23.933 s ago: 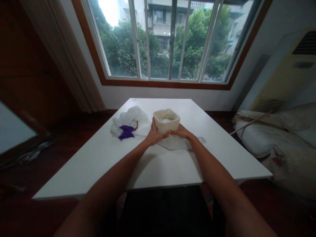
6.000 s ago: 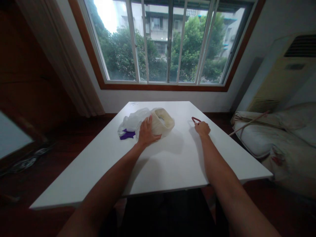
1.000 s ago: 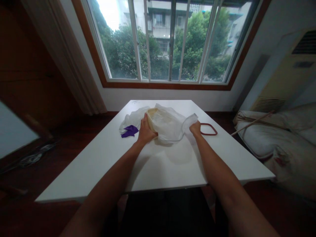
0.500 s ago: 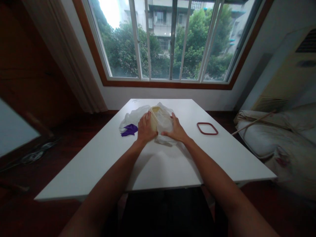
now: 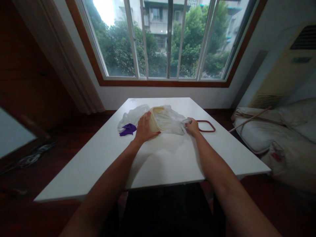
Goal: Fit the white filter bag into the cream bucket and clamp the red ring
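A pale yellow plastic container [image 5: 154, 123] lies tilted on the white table, its opening turned to the right. My left hand [image 5: 144, 127] grips its left side, thumb along the near edge. From the container's mouth a thin, translucent white plastic bag [image 5: 172, 121] stretches to the right. Its gathered end is pinched in my right hand [image 5: 193, 126], whose fingers are closed. Left of the container, more crumpled plastic [image 5: 133, 116] spreads over the table, with a purple cloth-like piece [image 5: 127, 129] at its near edge. What the container holds inside is hidden by the bag.
A dark red rounded-square ring [image 5: 207, 126] lies on the white table [image 5: 103, 164], just beyond my right hand. Large wrapped bundles [image 5: 256, 131] with a thin stick stand on the floor to the right. A window [image 5: 168, 42] is behind the table.
My right hand has moved away from the container to the right, drawing the plastic bag out taut. My left hand stays on the container.
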Demonstrator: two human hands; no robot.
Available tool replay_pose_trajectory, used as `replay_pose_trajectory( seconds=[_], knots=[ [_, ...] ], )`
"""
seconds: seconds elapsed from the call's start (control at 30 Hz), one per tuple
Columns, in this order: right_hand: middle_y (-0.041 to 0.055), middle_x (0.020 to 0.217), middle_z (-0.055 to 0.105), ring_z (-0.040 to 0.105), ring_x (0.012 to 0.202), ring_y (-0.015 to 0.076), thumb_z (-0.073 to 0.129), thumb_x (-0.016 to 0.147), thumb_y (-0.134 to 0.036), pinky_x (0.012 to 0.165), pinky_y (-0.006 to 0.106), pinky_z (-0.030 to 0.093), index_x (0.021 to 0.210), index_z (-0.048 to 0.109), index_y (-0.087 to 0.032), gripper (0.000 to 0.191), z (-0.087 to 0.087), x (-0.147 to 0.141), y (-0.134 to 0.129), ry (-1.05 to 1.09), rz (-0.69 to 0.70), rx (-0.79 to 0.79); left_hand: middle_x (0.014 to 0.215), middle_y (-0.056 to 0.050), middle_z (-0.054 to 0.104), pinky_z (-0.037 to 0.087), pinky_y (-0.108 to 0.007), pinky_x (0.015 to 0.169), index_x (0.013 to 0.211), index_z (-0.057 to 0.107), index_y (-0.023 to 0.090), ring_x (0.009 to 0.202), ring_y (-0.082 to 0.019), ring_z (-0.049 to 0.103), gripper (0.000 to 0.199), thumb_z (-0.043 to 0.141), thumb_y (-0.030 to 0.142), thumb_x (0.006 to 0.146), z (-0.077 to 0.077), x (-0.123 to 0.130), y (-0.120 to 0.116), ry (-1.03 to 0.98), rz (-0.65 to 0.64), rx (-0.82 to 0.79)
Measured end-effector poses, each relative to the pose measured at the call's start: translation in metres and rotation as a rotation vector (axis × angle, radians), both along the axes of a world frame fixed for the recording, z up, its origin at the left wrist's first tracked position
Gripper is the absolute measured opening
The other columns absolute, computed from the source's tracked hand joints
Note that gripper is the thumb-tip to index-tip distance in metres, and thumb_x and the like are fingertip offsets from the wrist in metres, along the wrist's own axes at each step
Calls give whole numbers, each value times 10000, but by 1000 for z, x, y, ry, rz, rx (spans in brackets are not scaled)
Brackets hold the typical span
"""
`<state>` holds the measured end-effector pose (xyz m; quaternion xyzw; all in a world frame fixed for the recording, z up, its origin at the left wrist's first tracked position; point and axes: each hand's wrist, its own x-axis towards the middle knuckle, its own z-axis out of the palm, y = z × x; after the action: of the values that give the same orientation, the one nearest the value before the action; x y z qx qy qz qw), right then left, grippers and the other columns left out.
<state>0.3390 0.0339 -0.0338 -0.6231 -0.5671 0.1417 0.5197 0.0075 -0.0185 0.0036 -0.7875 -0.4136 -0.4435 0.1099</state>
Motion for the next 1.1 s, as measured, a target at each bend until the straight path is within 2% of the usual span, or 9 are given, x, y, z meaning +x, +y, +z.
replay_pose_trajectory(
  seconds=[0.1, 0.2, 0.33, 0.47, 0.6, 0.73, 0.93, 1.0, 1.1],
  knots=[
    [89, 948, 718, 647, 840, 208, 525, 605, -172, 828, 378, 542, 1054, 668, -127, 473, 1, 9, 11, 194, -71, 61, 1533, -233, 323, 265, -553, 1169, 1538, 139, 146, 1415, -419, 315, 1292, 820, 639, 556, -2, -2, 2, 15, -13, 17],
    [104, 962, 707, 642, 885, 218, 505, 641, -177, 890, 423, 526, 1035, 669, -117, 432, 19, 4, 7, 259, -102, 216, 1536, -231, 321, 261, -563, 1167, 1535, 161, 156, 1416, -426, 313, 1283, 813, 661, 551, -2, -2, 2, -3, -15, -2],
    [117, 1117, 684, 624, 989, 218, 537, 817, -283, 971, 440, 479, 1087, 668, -148, 329, 53, -25, -22, 119, 52, 453, 1530, -230, 334, 250, -563, 1168, 1522, 211, 152, 1415, -433, 314, 1225, 801, 657, 574, 2, 2, -3, 18, -78, -3],
    [97, 1185, 658, 601, 1044, 227, 644, 848, -386, 982, 422, 474, 1248, 611, -211, 438, 73, -64, -52, -113, 253, 577, 1543, -223, 315, 249, -562, 1162, 1524, 218, 182, 1421, -420, 311, 1130, 770, 622, 641, 5, 9, -10, 135, -124, 2],
    [79, 1025, 686, 610, 938, 223, 620, 869, -373, 933, 405, 486, 1241, 627, -209, 406, 73, -82, -58, -204, 267, 556, 1552, -229, 302, 189, -573, 1179, 1527, 239, 184, 1443, -409, 278, 1062, 756, 561, 681, 6, 15, -14, 246, -204, 55],
    [68, 934, 684, 606, 833, 193, 530, 883, -335, 853, 349, 496, 1108, 675, -165, 317, 65, -67, -46, -64, 115, 518, 1547, -234, 311, 171, -575, 1181, 1538, 219, 181, 1450, -402, 269, 1048, 732, 557, 705, 5, 19, -17, 319, -204, 95],
    [43, 805, 648, 590, 732, 208, 545, 742, -213, 788, 362, 498, 1156, 633, -135, 431, 41, -15, -23, 3, -214, 73, 1546, -241, 303, 199, -584, 1168, 1549, 165, 166, 1443, -401, 276, 1082, 715, 579, 713, 3, 16, -15, 297, -141, 121],
    [100, 947, 669, 616, 835, 235, 540, 706, -176, 855, 392, 498, 1150, 638, -125, 458, 39, -9, -20, -18, -210, 48, 1542, -244, 307, 209, -584, 1165, 1552, 152, 161, 1439, -403, 282, 1095, 717, 577, 711, 3, 14, -14, 291, -138, 131],
    [133, 1187, 649, 608, 1051, 245, 529, 734, -178, 1002, 407, 458, 1178, 632, -137, 457, 48, -19, -25, -30, 21, 277, 1543, -236, 311, 214, -582, 1168, 1554, 145, 173, 1443, -399, 282, 1086, 709, 580, 719, 4, 14, -14, 320, -178, 144]
  ],
)
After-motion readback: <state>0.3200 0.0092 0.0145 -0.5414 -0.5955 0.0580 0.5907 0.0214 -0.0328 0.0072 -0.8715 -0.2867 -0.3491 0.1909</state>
